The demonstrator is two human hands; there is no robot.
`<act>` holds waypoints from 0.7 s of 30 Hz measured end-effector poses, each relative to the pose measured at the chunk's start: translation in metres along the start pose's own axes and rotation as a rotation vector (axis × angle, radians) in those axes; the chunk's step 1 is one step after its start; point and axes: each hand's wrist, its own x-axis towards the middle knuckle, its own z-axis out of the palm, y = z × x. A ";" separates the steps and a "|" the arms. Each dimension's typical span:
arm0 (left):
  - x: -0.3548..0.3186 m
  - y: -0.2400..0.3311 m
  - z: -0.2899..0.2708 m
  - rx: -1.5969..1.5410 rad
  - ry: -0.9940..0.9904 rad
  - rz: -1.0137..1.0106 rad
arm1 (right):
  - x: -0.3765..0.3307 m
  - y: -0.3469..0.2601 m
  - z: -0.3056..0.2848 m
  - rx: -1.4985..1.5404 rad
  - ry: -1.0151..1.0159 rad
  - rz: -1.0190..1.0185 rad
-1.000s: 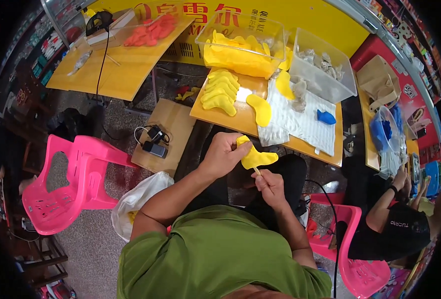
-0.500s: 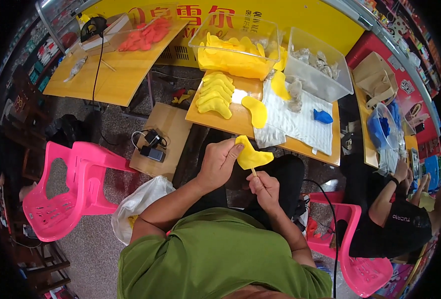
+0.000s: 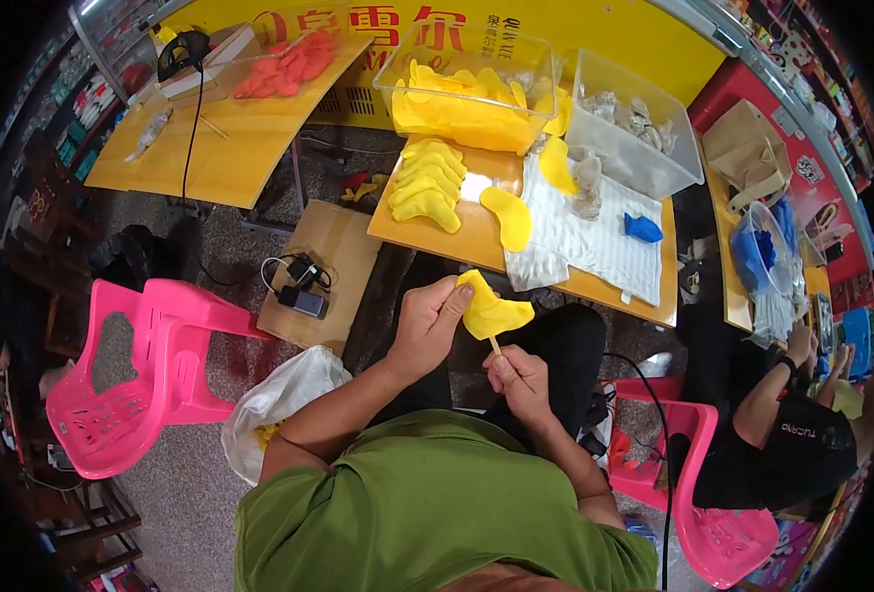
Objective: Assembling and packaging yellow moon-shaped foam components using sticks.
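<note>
My left hand (image 3: 427, 324) is closed on one end of a yellow banana-shaped fabric piece (image 3: 496, 314), its thumb lying over the cloth. Just below, my right hand (image 3: 520, 381) pinches a thin pale stick (image 3: 495, 345), whose upper end disappears into the lower edge of that piece. Both hands are above my lap, in front of the wooden table (image 3: 447, 249). On the table, a row of overlapping yellow banana-shaped pieces (image 3: 427, 187) lies at the left. A single flat yellow piece (image 3: 508, 219) rests to the right of it.
Behind stand a clear bin (image 3: 471, 123) of yellow pieces and another bin (image 3: 644, 168) with greyish bundles. A blue fish-shaped piece (image 3: 642, 228) lies on a white cloth (image 3: 609, 259). Pink chairs (image 3: 185, 345) stand on the left and right; a person (image 3: 782, 434) sits at far right.
Both hands and the yellow fabric piece have shifted slightly left. A little more of the stick shows between the fabric and my right hand.
</note>
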 end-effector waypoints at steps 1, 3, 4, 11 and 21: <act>0.001 0.004 0.000 -0.077 -0.015 -0.020 | 0.000 0.001 -0.001 0.001 -0.001 0.001; 0.003 0.010 0.002 -0.163 0.017 -0.067 | 0.000 0.003 -0.003 -0.123 0.006 -0.055; 0.004 0.012 0.002 -0.249 0.048 -0.114 | 0.000 0.004 -0.003 -0.122 0.006 -0.054; -0.002 0.007 0.002 -0.157 -0.023 -0.083 | 0.001 0.006 0.002 -0.114 0.060 -0.120; 0.002 0.016 -0.010 0.000 -0.132 -0.045 | -0.001 0.001 0.004 -0.071 0.004 -0.084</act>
